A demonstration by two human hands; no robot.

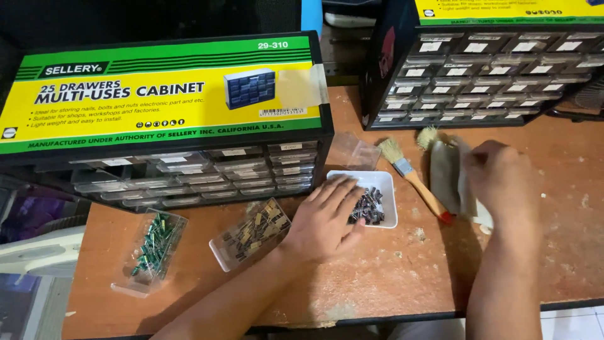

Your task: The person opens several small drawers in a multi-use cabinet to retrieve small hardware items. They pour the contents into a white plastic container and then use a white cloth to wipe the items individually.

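Note:
My left hand [327, 217] lies flat with fingers spread over the left side of a small white tray [385, 184] that holds several dark capacitors [368, 206]. My right hand [500, 176] grips a wide paintbrush [442, 165] with pale bristles, held over the brown table [402, 271] to the right of the tray. A narrower paintbrush [412, 176] with a wooden handle and red tip lies on the table between the tray and my right hand.
Two clear plastic drawers lie on the left: one with green capacitors [152, 249], one with yellowish parts [251, 233]. An empty clear drawer [355, 151] sits behind the tray. Two black multi-drawer cabinets stand at the back, left [207, 173] and right [478, 69].

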